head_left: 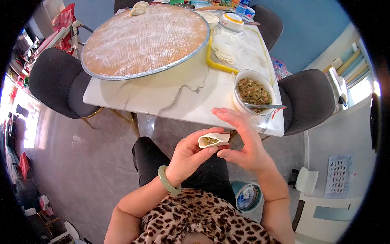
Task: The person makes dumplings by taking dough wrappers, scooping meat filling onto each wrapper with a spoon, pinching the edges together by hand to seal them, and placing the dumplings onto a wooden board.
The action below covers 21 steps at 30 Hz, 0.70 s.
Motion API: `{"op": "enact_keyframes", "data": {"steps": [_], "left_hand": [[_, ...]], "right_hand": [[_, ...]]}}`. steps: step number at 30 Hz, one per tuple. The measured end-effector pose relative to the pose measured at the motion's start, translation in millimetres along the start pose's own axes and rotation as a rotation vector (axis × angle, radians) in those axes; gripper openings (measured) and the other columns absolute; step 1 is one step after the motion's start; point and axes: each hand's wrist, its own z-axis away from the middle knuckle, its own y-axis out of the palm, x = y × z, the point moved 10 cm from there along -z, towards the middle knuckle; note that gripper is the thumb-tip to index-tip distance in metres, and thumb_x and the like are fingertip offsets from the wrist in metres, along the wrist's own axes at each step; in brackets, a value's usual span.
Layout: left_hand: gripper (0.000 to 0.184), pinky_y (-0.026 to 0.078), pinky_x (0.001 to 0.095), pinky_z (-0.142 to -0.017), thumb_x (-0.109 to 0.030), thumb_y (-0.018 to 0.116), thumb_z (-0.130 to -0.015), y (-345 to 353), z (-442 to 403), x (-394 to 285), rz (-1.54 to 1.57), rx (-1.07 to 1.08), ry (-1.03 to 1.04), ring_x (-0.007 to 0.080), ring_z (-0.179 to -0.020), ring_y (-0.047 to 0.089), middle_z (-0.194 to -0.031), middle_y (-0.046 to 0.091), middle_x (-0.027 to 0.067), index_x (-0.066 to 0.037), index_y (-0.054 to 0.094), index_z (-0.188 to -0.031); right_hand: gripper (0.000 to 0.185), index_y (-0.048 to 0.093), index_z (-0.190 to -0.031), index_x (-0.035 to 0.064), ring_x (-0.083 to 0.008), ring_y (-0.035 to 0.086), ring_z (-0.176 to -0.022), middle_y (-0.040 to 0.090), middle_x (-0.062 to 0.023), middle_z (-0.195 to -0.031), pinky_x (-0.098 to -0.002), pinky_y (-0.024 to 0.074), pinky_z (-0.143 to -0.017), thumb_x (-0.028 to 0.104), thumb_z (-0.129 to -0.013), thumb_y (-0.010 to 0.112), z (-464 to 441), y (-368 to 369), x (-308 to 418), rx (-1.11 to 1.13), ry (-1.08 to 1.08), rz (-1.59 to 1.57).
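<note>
My left hand (187,151), with a pale green bangle (167,181) on its wrist, holds a half-folded dumpling (221,139) above my lap. Its white wrapper gapes at the left end, where greenish filling shows. Just to the right is my right hand (248,146), thumb and fingers spread apart, with nothing gripped in it. Whether its thumb touches the wrapper I cannot tell. Beyond it, a white bowl (238,101) of minced filling (252,91) stands at the table corner, a flat metal spreader (262,106) lying across its rim.
A large floured round tray (146,44) carries a few dumplings (139,9) at its far edge. Stacked wrappers (224,53) lie on a yellow-edged board (210,59) by an upturned bowl (231,23). Dark chairs (308,97) flank the marble-patterned table (150,97); a bin (248,197) stands below.
</note>
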Motion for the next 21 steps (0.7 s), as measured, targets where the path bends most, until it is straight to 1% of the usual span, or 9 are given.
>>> {"op": "enact_keyframes", "data": {"steps": [1, 3, 5, 11, 12, 14, 18, 20, 21], "left_hand": [[0.039, 0.049, 0.0334, -0.093, -0.007, 0.057, -0.092, -3.2, 1.2, 0.5, -0.061, -0.018, 0.01, 0.0222, -0.107, 0.061, -0.119, 0.06, 0.0122, 0.002, 0.047, -0.129], [0.037, 0.05, 0.0304, -0.089, -0.008, 0.058, -0.092, -7.1, 3.9, 0.1, -0.119, -0.037, 0.019, 0.0187, -0.103, 0.062, -0.117, 0.061, 0.0106, 0.001, 0.048, -0.127], [0.028, 0.047, 0.0223, -0.074, -0.011, 0.06, -0.092, -4.1, 3.8, -3.6, -0.333, 0.016, 0.018, 0.0079, -0.086, 0.058, -0.103, 0.063, 0.003, 0.001, 0.054, -0.117], [0.017, 0.04, 0.0196, -0.063, -0.013, 0.06, -0.092, -3.2, 4.7, -11.8, -0.456, 0.008, 0.04, 0.0027, -0.075, 0.046, -0.087, 0.056, -0.0044, -0.001, 0.058, -0.104], [0.017, 0.04, 0.0196, -0.063, -0.013, 0.06, -0.092, -3.3, 4.9, -13.6, -0.456, 0.003, 0.042, 0.0027, -0.075, 0.046, -0.087, 0.056, -0.0044, -0.001, 0.058, -0.104], [0.019, 0.049, 0.0247, -0.078, -0.011, 0.06, -0.092, -2.1, 4.9, -8.2, -0.32, 0.023, -0.029, 0.0077, -0.086, 0.057, -0.095, 0.062, 0.001, 0.0, 0.059, -0.107], [0.024, 0.049, 0.0255, -0.082, -0.012, 0.059, -0.093, -4.0, 5.0, 16.2, -0.185, 0.034, -0.003, 0.0085, -0.094, 0.057, -0.104, 0.06, 0.0005, -0.002, 0.056, -0.114], [0.029, 0.047, 0.0272, -0.089, -0.012, 0.056, -0.095, 1.1, 7.4, 32.7, 0.162, 0.037, -0.05, 0.0093, -0.103, 0.055, -0.115, 0.057, 0.0008, -0.004, 0.05, -0.123], [0.031, 0.046, 0.0273, -0.091, -0.013, 0.053, -0.096, -1.1, 6.8, 37.6, 0.167, -0.009, -0.086, 0.0092, -0.106, 0.052, -0.119, 0.055, 0.0014, -0.005, 0.047, -0.126]], "right_hand": [[0.043, 0.058, -0.117, 0.0038, -0.0335, 0.051, -0.118, 0.055, -0.0151, -0.127, -0.0413, 0.0378, -0.101, 0.018, -0.079, 0.07, -3.5, -3.2, 0.8, 0.003, 0.0, 0.0], [0.053, 0.05, -0.127, 0.0016, -0.0343, 0.049, -0.121, 0.056, -0.0159, -0.126, -0.0432, 0.0377, -0.101, 0.024, -0.083, 0.066, -4.3, 16.3, 7.4, 0.28, -0.104, 0.153], [0.051, 0.051, -0.126, 0.0014, -0.0341, 0.05, -0.119, 0.056, -0.0158, -0.125, -0.0433, 0.0386, -0.101, 0.026, -0.084, 0.065, -4.7, 20.6, 8.3, 0.326, -0.126, 0.19], [0.041, 0.056, -0.12, 0.0016, -0.0323, 0.055, -0.114, 0.059, -0.0135, -0.121, -0.0425, 0.0432, -0.096, 0.022, -0.085, 0.063, -0.1, 28.9, 14.4, 0.362, -0.214, 0.301], [0.039, 0.057, -0.118, 0.0018, -0.0314, 0.056, -0.113, 0.06, -0.0131, -0.12, -0.0421, 0.0443, -0.095, 0.02, -0.084, 0.063, 0.4, 29.1, 16.2, 0.342, -0.226, 0.345], [0.038, 0.057, -0.117, 0.0021, -0.031, 0.056, -0.114, 0.06, -0.013, -0.12, -0.042, 0.0447, -0.095, 0.019, -0.084, 0.063, 2.0, 28.8, 17.8, 0.319, -0.24, 0.378], [0.037, 0.058, -0.117, 0.0029, -0.0309, 0.055, -0.115, 0.06, -0.0128, -0.12, -0.0422, 0.0456, -0.094, 0.018, -0.084, 0.063, 5.5, 26.0, 14.7, 0.236, -0.282, 0.466], [0.039, 0.057, -0.119, 0.0023, -0.0315, 0.054, -0.117, 0.059, -0.0141, -0.122, -0.0425, 0.044, -0.096, 0.019, -0.084, 0.063, 9.2, 27.3, 5.2, 0.233, -0.274, 0.424], [0.041, 0.056, -0.121, 0.0016, -0.0321, 0.052, -0.119, 0.058, -0.0153, -0.124, -0.0427, 0.0424, -0.098, 0.02, -0.084, 0.063, 7.7, 26.8, 3.0, 0.233, -0.255, 0.377]]}}
